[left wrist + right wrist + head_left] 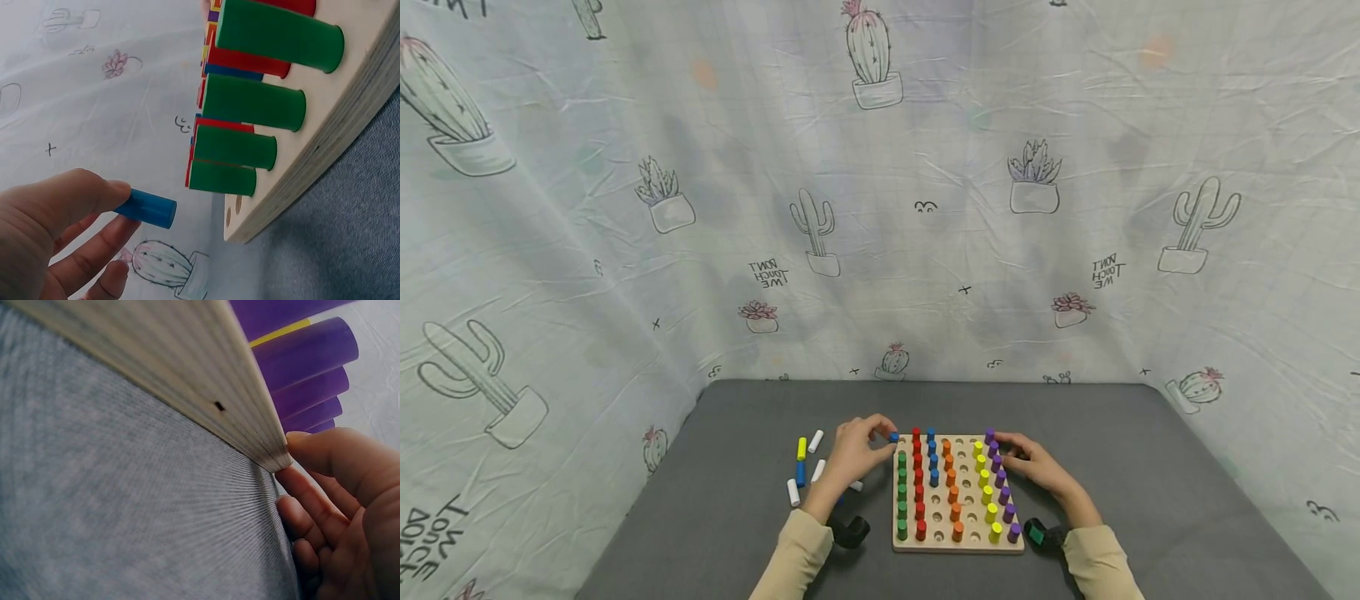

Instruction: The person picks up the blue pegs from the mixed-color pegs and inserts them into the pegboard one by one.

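A blue peg [150, 208] is pinched between the thumb and fingers of my left hand [852, 450]. It is held by the far left corner of a wooden pegboard [955, 547], apart from the board in the left wrist view. Green pegs [902, 493] line the board's left side, with red pegs [919, 493] and a partial row of blue pegs [933, 461] beside them. My right hand [1037, 464] grips the far right corner of the board, thumb at its edge, close to the purple pegs [309, 353].
Loose pegs lie left of the board: a yellow peg [802, 448], a blue one and several white pegs [816, 441], some partly behind my left arm. Orange pegs [951, 477] and yellow pegs [984, 478] stand in the board, with bare holes between rows. A patterned cloth [925, 250] hangs behind the grey table.
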Demonstrator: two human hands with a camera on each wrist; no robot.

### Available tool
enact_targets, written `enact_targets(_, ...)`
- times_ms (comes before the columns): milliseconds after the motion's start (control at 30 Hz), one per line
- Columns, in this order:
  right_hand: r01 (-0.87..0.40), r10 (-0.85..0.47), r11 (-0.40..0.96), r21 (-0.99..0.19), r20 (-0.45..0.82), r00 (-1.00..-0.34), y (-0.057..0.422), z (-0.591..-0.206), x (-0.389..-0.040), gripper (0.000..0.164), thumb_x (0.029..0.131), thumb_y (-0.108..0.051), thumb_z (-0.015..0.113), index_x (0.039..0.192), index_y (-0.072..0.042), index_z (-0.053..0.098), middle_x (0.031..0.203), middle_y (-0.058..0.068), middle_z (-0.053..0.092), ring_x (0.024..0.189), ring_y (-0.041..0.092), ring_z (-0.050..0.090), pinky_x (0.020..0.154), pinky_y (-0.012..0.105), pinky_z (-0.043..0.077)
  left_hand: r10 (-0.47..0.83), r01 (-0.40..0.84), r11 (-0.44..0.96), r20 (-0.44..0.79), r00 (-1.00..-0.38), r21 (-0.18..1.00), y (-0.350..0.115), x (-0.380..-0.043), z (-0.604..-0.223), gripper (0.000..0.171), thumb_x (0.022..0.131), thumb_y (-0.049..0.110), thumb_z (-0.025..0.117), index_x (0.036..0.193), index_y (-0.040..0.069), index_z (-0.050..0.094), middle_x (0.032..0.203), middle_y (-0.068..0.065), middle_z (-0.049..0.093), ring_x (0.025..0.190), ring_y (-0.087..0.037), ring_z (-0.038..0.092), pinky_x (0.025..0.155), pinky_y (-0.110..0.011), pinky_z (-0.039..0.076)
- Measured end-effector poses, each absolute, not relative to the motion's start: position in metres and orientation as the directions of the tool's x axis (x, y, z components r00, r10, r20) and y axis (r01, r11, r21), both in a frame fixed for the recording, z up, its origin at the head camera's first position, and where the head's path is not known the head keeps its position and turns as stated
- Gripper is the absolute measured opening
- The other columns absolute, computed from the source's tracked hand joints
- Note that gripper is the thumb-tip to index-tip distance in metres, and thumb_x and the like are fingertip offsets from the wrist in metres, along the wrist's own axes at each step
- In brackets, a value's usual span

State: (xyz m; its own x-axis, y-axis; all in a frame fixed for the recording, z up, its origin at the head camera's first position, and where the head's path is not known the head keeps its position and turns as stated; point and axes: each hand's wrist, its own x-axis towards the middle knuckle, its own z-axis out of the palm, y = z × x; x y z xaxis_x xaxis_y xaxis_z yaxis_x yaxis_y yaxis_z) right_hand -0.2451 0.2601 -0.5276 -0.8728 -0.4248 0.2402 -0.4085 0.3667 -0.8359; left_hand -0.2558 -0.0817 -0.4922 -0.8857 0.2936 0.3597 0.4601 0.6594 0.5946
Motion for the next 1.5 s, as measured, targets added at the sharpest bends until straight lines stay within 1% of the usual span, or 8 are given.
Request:
enact_targets(67, -0.409, -0.424, 0.369, -0.835, 0.241, -0.873, 0.260, -0.528, -0.245, 0.040, 0.091, -0.001, 0.053, 0.126, 0.015, 0.044, 0.105, 0.027, 0.051, 0.078, 0.006, 0.048, 0.061, 0.022, 0.041, 0.299, 0.466, 0.662, 0.363, -0.882, 0.586, -0.080, -0.254, -0.492, 0.015, 0.080, 0.023, 0.072, 0.092, 0.027, 0.062, 0.085, 0.012, 0.063, 0.078, -0.018, 0.053, 0.091, -0.049, 0.031)
enact_targets(300, -0.424, -0.425, 0.379, -0.822, 0.253, -0.869, 0.265, -0.541, -0.251, 0.040, 0.092, -0.001, 0.053, 0.127, 0.014, 0.043, 0.103, 0.025, 0.051, 0.076, 0.006, 0.048, 0.059, 0.022, 0.040, 0.332, 0.489, 0.652, 0.361, -0.871, 0.580, -0.074, -0.250, -0.492, 0.015, 0.081, 0.024, 0.072, 0.092, 0.024, 0.063, 0.084, 0.012, 0.063, 0.077, -0.017, 0.052, 0.091, -0.049, 0.031)
enact_targets(467, -0.430, -0.436, 0.362, -0.827, 0.257, -0.862, 0.261, -0.528, -0.242, 0.040, 0.092, -0.001, 0.053, 0.127, 0.016, 0.043, 0.099, 0.024, 0.051, 0.074, 0.009, 0.048, 0.058, 0.022, 0.040, 0.341, 0.484, 0.644, 0.344, -0.875, 0.592, -0.069, -0.246, -0.491, 0.015, 0.081, 0.025, 0.071, 0.095, 0.021, 0.064, 0.085, 0.011, 0.063, 0.079, -0.021, 0.054, 0.090, -0.048, 0.031)
enact_targets(700, -0.451, -0.448, 0.358, -0.818, 0.274, -0.851, 0.264, -0.535, -0.246, 0.039, 0.092, 0.001, 0.052, 0.126, 0.017, 0.042, 0.097, 0.024, 0.051, 0.073, 0.011, 0.049, 0.058, 0.023, 0.040, 0.363, 0.501, 0.628, 0.345, -0.865, 0.595, -0.065, -0.244, -0.491, 0.014, 0.082, 0.026, 0.070, 0.093, 0.025, 0.063, 0.086, 0.010, 0.064, 0.079, -0.023, 0.054, 0.084, -0.044, 0.031)
enact_targets(933, -0.442, -0.433, 0.382, -0.812, 0.266, -0.861, 0.265, -0.537, -0.246, 0.040, 0.093, -0.001, 0.052, 0.129, 0.014, 0.042, 0.099, 0.022, 0.052, 0.074, 0.006, 0.047, 0.058, 0.022, 0.040, 0.389, 0.517, 0.604, 0.342, -0.855, 0.606, -0.061, -0.244, -0.490, 0.014, 0.081, 0.024, 0.071, 0.092, 0.023, 0.062, 0.088, 0.010, 0.064, 0.079, -0.024, 0.054, 0.082, -0.041, 0.032)
enact_targets(1233, -0.457, -0.445, 0.378, -0.805, 0.274, -0.852, 0.272, -0.554, -0.258, 0.040, 0.092, 0.001, 0.051, 0.128, 0.015, 0.041, 0.100, 0.024, 0.052, 0.074, 0.007, 0.049, 0.058, 0.023, 0.041, 0.440, 0.559, 0.607, 0.347, -0.828, 0.565, -0.057, -0.244, -0.492, 0.014, 0.081, 0.026, 0.072, 0.090, 0.022, 0.062, 0.086, 0.011, 0.065, 0.075, -0.015, 0.052, 0.078, -0.036, 0.034)
enact_targets(1367, -0.453, -0.450, 0.372, -0.810, 0.270, -0.851, 0.275, -0.561, -0.262, 0.041, 0.093, -0.004, 0.052, 0.130, 0.013, 0.042, 0.101, 0.023, 0.052, 0.075, 0.007, 0.049, 0.059, 0.023, 0.041, 0.457, 0.572, 0.598, 0.348, -0.819, 0.561, -0.054, -0.243, -0.493, 0.014, 0.081, 0.027, 0.072, 0.091, 0.023, 0.062, 0.086, 0.011, 0.065, 0.078, -0.017, 0.055, 0.080, -0.037, 0.036)
enact_targets(1500, -0.475, -0.452, 0.336, -0.813, 0.303, -0.839, 0.276, -0.562, -0.263, 0.041, 0.093, -0.008, 0.054, 0.130, 0.008, 0.045, 0.098, 0.017, 0.053, 0.074, 0.006, 0.049, 0.057, 0.025, 0.041, 0.477, 0.589, 0.582, 0.352, -0.806, 0.561, -0.051, -0.241, -0.494, 0.016, 0.081, 0.027, 0.071, 0.094, 0.020, 0.063, 0.086, 0.011, 0.065, 0.078, -0.017, 0.056, 0.080, -0.037, 0.036)
